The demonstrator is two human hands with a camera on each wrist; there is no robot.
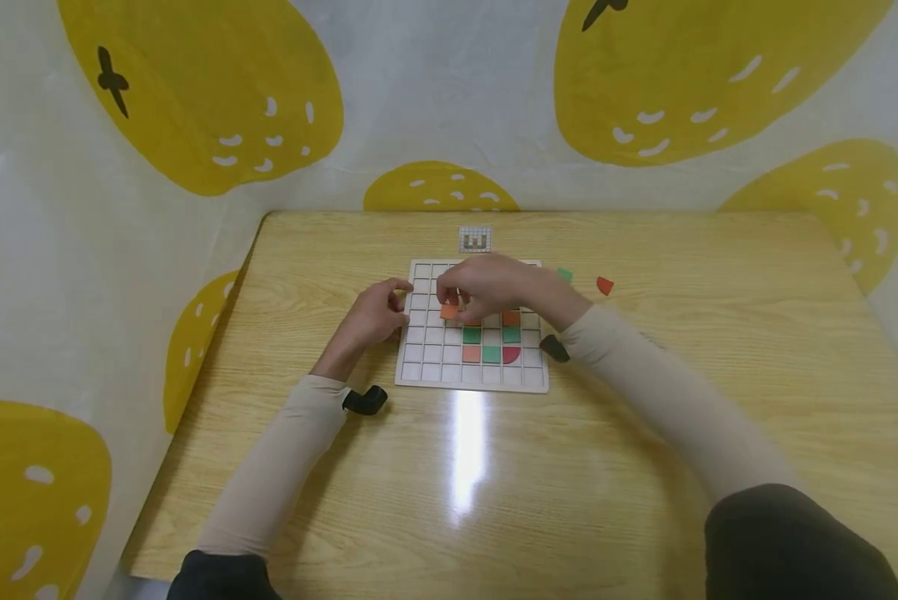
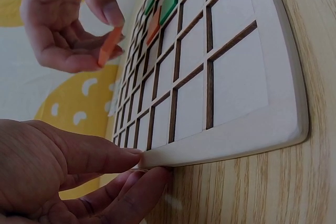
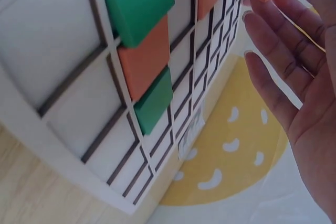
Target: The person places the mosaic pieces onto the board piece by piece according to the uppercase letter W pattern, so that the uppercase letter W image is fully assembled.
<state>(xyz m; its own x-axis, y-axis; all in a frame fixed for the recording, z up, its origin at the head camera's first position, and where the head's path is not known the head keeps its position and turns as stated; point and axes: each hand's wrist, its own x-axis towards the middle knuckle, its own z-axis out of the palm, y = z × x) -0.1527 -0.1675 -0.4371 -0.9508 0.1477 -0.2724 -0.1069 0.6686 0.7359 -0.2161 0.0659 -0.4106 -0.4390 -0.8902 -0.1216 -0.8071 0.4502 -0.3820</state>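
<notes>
The grid board (image 1: 434, 372) lies beneath my right hand (image 1: 488, 285), its edge held between my left hand's (image 1: 374, 314) thumb and fingers. My right thumb and fingertips, nearly together, pinch an orange tile (image 1: 449, 312) above it.

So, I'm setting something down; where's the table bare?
Bare table: well right of the red piece, and between the forearms, nearer than the grid board. Crowded: the board, with tiles, left hand and right hand; between board and red piece, a green piece.
</notes>
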